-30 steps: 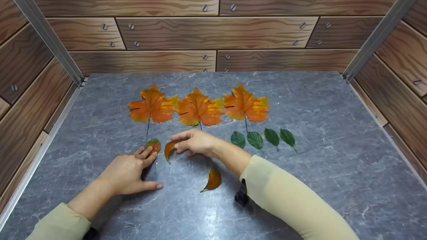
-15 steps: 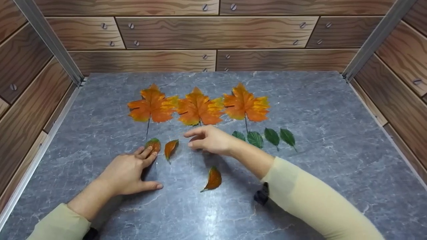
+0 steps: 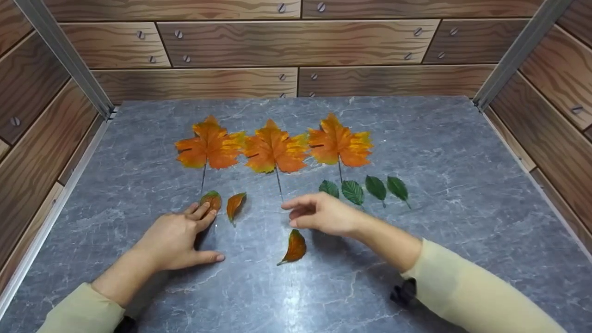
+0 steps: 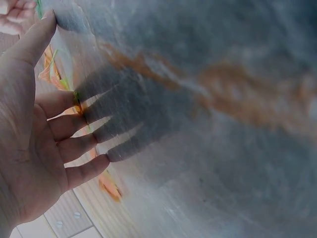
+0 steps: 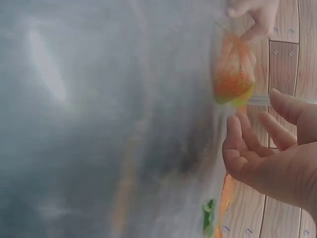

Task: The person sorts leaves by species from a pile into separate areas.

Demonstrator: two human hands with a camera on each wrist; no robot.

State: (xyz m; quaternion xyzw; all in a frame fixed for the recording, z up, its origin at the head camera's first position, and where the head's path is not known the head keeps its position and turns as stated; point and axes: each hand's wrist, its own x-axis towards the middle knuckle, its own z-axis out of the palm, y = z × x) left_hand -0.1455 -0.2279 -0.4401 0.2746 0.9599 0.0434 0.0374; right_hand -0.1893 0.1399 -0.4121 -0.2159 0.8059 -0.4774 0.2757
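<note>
My left hand (image 3: 171, 243) lies with fingers spread, fingertips resting on a small brown-orange leaf (image 3: 212, 199) below the left maple leaf's stem. Its thumb points right along the table. Just right of those fingertips sits a curled brown leaf (image 3: 236, 206), touched by neither hand. My right hand (image 3: 330, 215) hovers with loosely bent fingers and nothing in them, just above another brown leaf (image 3: 296, 247). That leaf shows large in the right wrist view as an orange leaf with a green tip (image 5: 234, 74), beyond the right fingers.
Three orange maple leaves (image 3: 274, 147) stand in a row across the back, stems toward me. Several green leaves (image 3: 375, 189) lie at right, the leftmost partly behind my right hand. Wood-patterned walls (image 3: 296, 44) enclose the grey marbled table (image 3: 439, 138).
My right hand let go of the curled brown leaf beside the left hand, then moved right and toward me, over the nearest brown leaf. The left hand stayed in place.
</note>
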